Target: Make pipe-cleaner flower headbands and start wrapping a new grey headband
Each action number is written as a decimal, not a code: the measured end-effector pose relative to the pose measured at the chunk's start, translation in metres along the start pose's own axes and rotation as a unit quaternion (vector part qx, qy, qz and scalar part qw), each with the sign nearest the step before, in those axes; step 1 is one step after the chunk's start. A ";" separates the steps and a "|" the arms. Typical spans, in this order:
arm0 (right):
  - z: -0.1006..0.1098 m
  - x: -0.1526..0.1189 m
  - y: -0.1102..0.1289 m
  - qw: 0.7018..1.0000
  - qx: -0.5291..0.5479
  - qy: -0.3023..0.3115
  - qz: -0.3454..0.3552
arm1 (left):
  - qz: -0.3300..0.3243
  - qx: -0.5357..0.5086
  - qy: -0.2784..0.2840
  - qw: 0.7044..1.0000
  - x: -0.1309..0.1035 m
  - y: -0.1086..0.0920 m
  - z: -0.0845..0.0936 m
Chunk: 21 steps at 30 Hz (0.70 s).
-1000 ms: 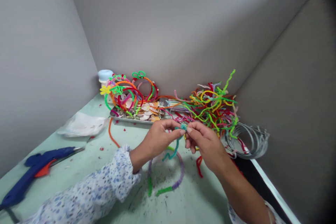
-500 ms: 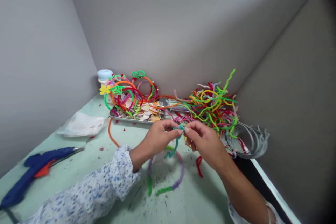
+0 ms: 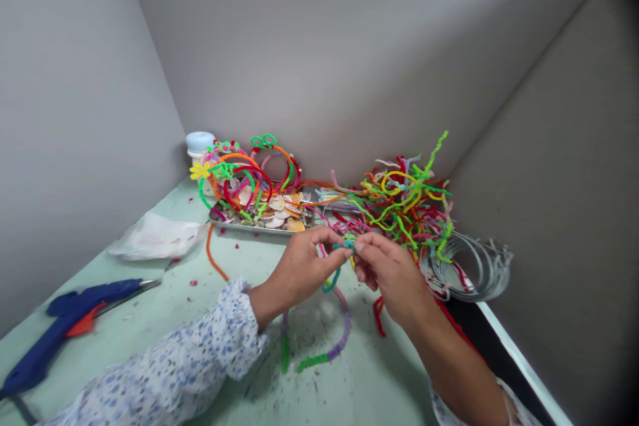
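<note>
Above the middle of the surface (image 3: 170,299), the two hands meet fingertip to fingertip over a teal stem (image 3: 350,245). The left hand (image 3: 304,265) pinches it between thumb and forefinger; the right hand (image 3: 388,273) grips it from the other side, likewise between thumb and forefinger, its remaining fingers curled. Part of the stem hangs in a curve below the left fingertips. Under the hands lies a purple and green hoop (image 3: 345,327), its open ends towards the person and its far part partly hidden. Beside the right hand is a red stem (image 3: 379,321). Behind stand a tray (image 3: 252,232) of shells (image 3: 277,214), with colourful hoops (image 3: 234,158) above it, and a tangled pile (image 3: 412,200) of stems, with wire coils (image 3: 482,287) beside it. Well to the left lies a glue gun (image 3: 60,326), near a bag (image 3: 157,237).
</note>
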State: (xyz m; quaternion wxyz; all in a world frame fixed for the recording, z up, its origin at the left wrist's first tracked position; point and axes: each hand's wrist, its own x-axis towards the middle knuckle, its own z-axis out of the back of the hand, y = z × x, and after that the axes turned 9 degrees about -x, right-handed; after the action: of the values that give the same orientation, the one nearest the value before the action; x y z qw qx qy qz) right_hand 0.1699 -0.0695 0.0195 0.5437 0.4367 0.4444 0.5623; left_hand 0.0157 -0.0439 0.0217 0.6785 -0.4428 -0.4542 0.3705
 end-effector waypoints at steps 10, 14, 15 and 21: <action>0.000 0.012 -0.013 0.999 0.030 0.026 0.012 | 0.120 -0.212 0.052 0.968 0.012 0.026 0.003; 0.001 0.025 -0.037 0.987 -0.100 -0.034 0.123 | 0.172 -0.280 0.048 0.943 0.017 0.051 0.008; 0.000 0.028 -0.043 0.978 -0.131 -0.038 0.159 | 0.184 -0.301 0.053 0.934 0.017 0.056 0.008; -0.002 0.037 -0.067 0.917 -0.266 -0.006 0.299 | 0.252 -0.393 0.072 0.881 0.011 0.075 0.010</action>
State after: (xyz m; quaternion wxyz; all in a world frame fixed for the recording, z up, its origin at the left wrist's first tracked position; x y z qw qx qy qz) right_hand 0.1815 -0.0313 -0.0457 0.4494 0.3920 0.1243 0.7931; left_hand 0.0022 -0.0061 -0.0437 0.3631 -0.7983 -0.3854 0.2871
